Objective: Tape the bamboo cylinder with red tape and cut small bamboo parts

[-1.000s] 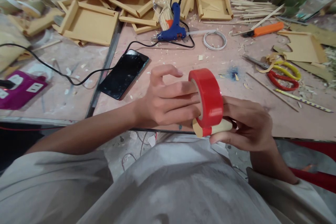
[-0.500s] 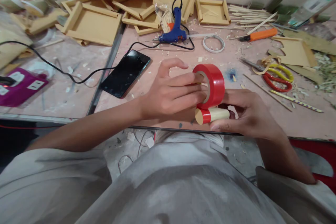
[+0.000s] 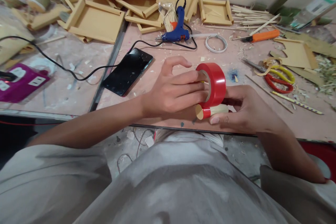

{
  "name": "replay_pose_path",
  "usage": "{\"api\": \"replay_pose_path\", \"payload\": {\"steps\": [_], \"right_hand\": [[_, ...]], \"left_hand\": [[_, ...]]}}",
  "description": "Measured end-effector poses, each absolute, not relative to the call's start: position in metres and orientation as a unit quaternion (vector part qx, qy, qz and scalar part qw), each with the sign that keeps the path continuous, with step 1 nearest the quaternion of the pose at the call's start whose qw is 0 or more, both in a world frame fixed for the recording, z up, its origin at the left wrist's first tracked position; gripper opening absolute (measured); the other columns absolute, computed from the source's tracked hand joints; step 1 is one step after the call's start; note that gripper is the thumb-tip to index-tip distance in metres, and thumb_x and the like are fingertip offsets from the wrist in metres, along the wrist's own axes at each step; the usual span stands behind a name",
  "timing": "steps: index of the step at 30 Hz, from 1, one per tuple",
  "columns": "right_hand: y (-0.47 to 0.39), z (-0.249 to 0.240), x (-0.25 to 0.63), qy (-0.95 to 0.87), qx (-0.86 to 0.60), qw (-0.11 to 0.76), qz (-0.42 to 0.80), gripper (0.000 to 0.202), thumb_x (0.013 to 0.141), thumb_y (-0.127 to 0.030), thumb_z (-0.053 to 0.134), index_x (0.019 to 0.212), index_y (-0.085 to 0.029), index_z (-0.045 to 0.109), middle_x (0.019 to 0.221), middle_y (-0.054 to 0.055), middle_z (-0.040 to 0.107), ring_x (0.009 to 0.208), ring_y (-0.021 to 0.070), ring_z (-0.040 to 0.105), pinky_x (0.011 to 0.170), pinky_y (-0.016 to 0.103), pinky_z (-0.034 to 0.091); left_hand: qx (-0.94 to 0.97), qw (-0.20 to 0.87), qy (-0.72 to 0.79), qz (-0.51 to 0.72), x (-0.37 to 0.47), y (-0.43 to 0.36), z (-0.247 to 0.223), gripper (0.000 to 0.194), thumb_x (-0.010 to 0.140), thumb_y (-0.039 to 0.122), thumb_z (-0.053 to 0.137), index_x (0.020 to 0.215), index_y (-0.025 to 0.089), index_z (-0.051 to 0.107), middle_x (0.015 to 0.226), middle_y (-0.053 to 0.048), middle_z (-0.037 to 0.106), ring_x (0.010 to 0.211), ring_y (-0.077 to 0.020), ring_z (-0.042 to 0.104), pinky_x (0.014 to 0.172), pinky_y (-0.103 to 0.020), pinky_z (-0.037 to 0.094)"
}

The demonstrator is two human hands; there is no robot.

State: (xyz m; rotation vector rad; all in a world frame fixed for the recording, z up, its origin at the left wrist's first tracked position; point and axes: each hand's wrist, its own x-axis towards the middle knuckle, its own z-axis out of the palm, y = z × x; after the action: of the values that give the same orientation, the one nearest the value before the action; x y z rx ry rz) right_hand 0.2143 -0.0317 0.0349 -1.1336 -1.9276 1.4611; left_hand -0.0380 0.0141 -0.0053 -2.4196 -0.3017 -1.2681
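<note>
A roll of red tape (image 3: 218, 83) is held by my left hand (image 3: 174, 89), whose fingers reach into its cardboard core while the index finger curls free above. Just under the roll lies a pale round wooden stick (image 3: 219, 109), its near end wrapped in red tape that touches the roll. Thumb and fingers of my right hand (image 3: 244, 110) pinch this stick from the right; its far end is hidden in the hand. Both hands are over the table's front edge.
Behind my hands lie a black phone (image 3: 128, 71), a blue glue gun (image 3: 176, 31) and a white tape ring (image 3: 216, 43). To the right are scissors (image 3: 278, 80), a pencil (image 3: 298, 103) and an orange cutter (image 3: 265, 36). Cardboard trays (image 3: 97, 19) pile up at the back; a purple socket block (image 3: 25, 83) sits left.
My right thumb has slid a little left along the stick, covering more of it. The stick has risen slightly. The whole view has shifted a little.
</note>
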Motion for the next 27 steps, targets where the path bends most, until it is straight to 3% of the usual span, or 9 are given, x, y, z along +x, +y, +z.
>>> {"api": "replay_pose_path", "payload": {"steps": [6,10,14,21,27], "right_hand": [[-0.028,0.038,0.213,-0.713,-0.409,0.215,0.527,0.026,0.079,-0.041,0.097,0.095,-0.024,0.086,0.087,0.001,0.083,0.073,0.0194,0.074,0.059,0.029,0.058],[-0.026,0.038,0.212,-0.700,-0.409,0.207,0.547,0.029,0.077,-0.045,0.098,0.093,-0.024,0.086,0.082,0.000,0.081,0.066,0.0168,0.069,0.054,0.027,0.054],[-0.023,0.036,0.210,-0.659,-0.392,0.208,0.608,0.024,0.076,-0.039,0.099,0.089,-0.023,0.086,0.084,-0.001,0.083,0.068,0.0146,0.070,0.060,0.025,0.056],[-0.018,0.025,0.209,-0.606,-0.373,0.207,0.671,0.025,0.074,-0.035,0.099,0.090,-0.020,0.087,0.084,0.001,0.084,0.068,0.0140,0.073,0.063,0.024,0.059],[-0.022,0.019,0.210,-0.613,-0.410,0.238,0.632,0.030,0.078,-0.040,0.097,0.097,-0.020,0.086,0.091,0.002,0.084,0.075,0.0156,0.072,0.066,0.026,0.056]], "left_hand": [[-0.884,0.107,-0.136,-0.435,-0.040,0.014,-0.012,0.010,0.112,0.027,0.057,0.107,0.030,0.065,0.095,0.011,0.083,0.094,-0.0137,0.082,0.101,-0.047,0.052],[-0.875,0.089,-0.133,-0.457,-0.040,0.011,-0.011,0.007,0.109,0.023,0.061,0.105,0.028,0.066,0.098,0.009,0.084,0.102,-0.0161,0.081,0.106,-0.048,0.048],[-0.870,0.110,-0.135,-0.462,-0.039,0.007,-0.009,0.011,0.107,0.019,0.062,0.101,0.026,0.069,0.094,0.009,0.083,0.102,-0.0134,0.079,0.105,-0.048,0.050],[-0.865,0.047,-0.117,-0.485,-0.038,0.011,-0.022,0.017,0.111,0.021,0.057,0.098,0.026,0.066,0.090,0.008,0.081,0.111,-0.0139,0.078,0.106,-0.047,0.049],[-0.875,0.090,-0.124,-0.459,-0.038,0.019,-0.024,0.013,0.112,0.022,0.057,0.103,0.026,0.067,0.099,0.004,0.083,0.114,-0.0166,0.076,0.097,-0.044,0.050]]}}
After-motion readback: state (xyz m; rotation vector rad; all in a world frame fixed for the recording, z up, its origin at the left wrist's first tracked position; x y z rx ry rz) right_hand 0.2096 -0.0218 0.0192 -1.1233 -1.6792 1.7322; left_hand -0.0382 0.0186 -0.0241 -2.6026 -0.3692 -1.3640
